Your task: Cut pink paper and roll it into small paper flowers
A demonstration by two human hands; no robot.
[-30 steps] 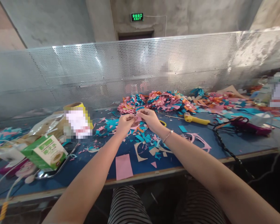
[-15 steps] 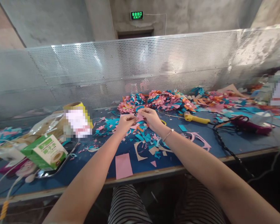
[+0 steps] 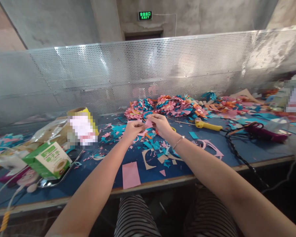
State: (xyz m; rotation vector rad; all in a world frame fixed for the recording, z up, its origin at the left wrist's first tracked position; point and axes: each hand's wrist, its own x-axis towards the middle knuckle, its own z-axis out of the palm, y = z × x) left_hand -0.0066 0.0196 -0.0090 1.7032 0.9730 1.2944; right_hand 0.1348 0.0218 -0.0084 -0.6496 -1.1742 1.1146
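Between my hands is a small piece of pink paper point(image 3: 149, 123), raised over the scraps on the blue tabletop. My right hand point(image 3: 160, 124), with a bracelet at the wrist, pinches it from the right. My left hand point(image 3: 133, 129) is closed at the paper's left edge, fingertips pressed together. Just behind my fingers lies a pile of pink, blue and orange paper flowers point(image 3: 169, 106). Cut blue paper scraps point(image 3: 117, 131) are strewn left of my left hand. A flat pink paper rectangle point(image 3: 131, 175) rests at the table's front edge.
A yellow-handled soldering-iron-like tool point(image 3: 208, 125) with a black cord lies to the right. On the left stand a green drink carton point(image 3: 48, 160) and a yellow roll point(image 3: 88, 120). A perforated metal panel point(image 3: 108, 79) rises behind the table point(image 3: 187, 168).
Both hands stay in nearly the same place. The pink paper between them has shifted slightly to the right and tilted.
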